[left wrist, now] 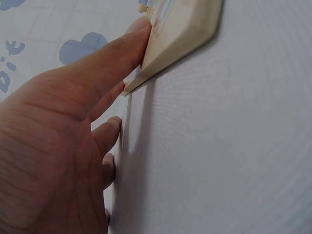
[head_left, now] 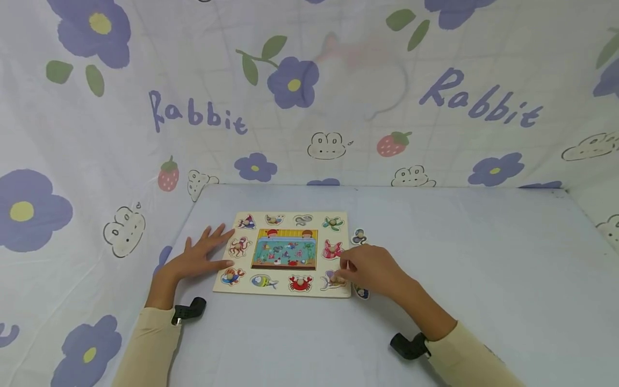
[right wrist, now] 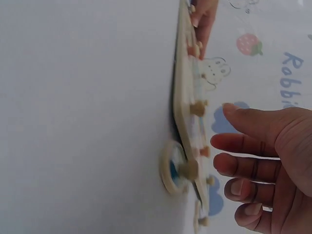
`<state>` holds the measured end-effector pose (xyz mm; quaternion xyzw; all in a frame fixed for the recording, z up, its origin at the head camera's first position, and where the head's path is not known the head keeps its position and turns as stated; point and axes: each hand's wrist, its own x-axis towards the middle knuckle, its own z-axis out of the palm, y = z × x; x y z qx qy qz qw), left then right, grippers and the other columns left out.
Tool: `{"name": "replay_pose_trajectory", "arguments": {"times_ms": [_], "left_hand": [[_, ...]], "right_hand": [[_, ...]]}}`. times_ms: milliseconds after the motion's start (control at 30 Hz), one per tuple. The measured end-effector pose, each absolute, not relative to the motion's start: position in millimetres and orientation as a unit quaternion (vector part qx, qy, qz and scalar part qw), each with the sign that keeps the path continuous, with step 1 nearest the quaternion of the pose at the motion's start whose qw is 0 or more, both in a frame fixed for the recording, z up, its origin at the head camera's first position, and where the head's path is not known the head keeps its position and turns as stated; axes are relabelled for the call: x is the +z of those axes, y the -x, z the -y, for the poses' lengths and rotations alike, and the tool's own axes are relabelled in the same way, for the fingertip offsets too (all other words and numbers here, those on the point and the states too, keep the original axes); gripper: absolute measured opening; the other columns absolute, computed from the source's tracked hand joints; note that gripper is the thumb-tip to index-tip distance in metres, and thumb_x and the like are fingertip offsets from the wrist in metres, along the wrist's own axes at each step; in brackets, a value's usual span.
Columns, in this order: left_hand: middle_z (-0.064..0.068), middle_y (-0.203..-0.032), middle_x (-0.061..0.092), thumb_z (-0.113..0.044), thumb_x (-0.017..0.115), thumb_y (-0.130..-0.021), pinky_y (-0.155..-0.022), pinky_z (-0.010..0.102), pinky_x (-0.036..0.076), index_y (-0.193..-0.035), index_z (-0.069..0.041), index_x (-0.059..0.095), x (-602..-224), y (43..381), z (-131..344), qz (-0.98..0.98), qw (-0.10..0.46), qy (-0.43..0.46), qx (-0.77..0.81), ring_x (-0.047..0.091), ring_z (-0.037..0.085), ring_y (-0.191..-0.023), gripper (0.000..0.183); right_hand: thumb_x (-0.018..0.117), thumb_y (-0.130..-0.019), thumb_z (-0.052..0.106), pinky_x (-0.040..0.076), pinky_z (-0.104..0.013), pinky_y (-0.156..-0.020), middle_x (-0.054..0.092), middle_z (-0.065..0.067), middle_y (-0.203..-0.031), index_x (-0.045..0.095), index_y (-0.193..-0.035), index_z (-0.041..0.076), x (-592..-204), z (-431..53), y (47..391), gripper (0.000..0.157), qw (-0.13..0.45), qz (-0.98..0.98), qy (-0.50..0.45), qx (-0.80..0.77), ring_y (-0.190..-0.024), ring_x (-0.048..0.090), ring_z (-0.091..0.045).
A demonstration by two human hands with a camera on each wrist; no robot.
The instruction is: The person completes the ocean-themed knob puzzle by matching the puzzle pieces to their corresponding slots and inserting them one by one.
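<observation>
A wooden knob puzzle board [head_left: 285,290] lies on the table with sea-animal pieces around a central aquarium picture. My left hand [head_left: 198,259] has its fingers spread at the board's left edge; in the left wrist view the thumb [left wrist: 139,34] touches that edge. My right hand [head_left: 372,271] hovers at the lower right corner, beside a purplish piece [head_left: 332,279]. In the right wrist view its bent fingers [right wrist: 234,163] and thumb are apart, holding nothing. Two loose pieces lie right of the board: a round dark one [head_left: 359,236] and another [head_left: 361,292] partly behind the hand.
A white cloth covers the table [head_left: 483,269]. Behind and at the sides hangs a curtain [head_left: 290,161] printed with flowers, rabbits and strawberries. Both wrists carry black camera mounts [head_left: 408,345]. A red crab piece [head_left: 301,283] and a red starfish piece [head_left: 332,249] sit in the board.
</observation>
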<state>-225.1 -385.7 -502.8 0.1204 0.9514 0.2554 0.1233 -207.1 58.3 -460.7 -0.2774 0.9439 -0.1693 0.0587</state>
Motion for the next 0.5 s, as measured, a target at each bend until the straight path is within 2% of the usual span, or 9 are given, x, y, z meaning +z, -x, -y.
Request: {"name": "replay_pose_trajectory", "arguments": {"times_ms": [300,400,500], "left_hand": [[0.013,-0.170,0.009,-0.054,0.070,-0.090,-0.111,0.074,-0.015,-0.162,-0.024,0.028,-501,225,384,-0.954,0.120,-0.119,0.249,-0.007,0.044,-0.154,0.088],[0.014,-0.170,0.009,-0.053,0.070,-0.090,-0.111,0.074,-0.016,-0.162,-0.024,0.028,-501,225,384,-0.953,0.120,-0.120,0.250,-0.008,0.044,-0.154,0.088],[0.014,-0.170,0.008,-0.053,0.070,-0.090,-0.110,0.074,-0.016,-0.162,-0.023,0.028,-501,224,384,-0.952,0.121,-0.120,0.253,-0.008,0.045,-0.154,0.088]], "right_hand": [[0.081,-0.088,0.028,0.043,-0.028,-0.060,0.056,0.010,-0.069,0.073,-0.088,0.020,-447,-92,210,0.011,0.058,-0.942,0.275,-0.181,-0.069,0.050,-0.012],[0.080,-0.089,0.021,0.045,-0.028,-0.062,0.058,0.012,-0.072,0.075,-0.091,0.021,-448,-100,210,0.006,0.081,-0.936,0.290,-0.185,-0.071,0.051,-0.011],[0.080,-0.088,0.015,0.047,-0.027,-0.064,0.060,0.014,-0.073,0.077,-0.094,0.022,-451,-105,212,0.009,0.115,-0.922,0.315,-0.193,-0.073,0.053,-0.010]]}}
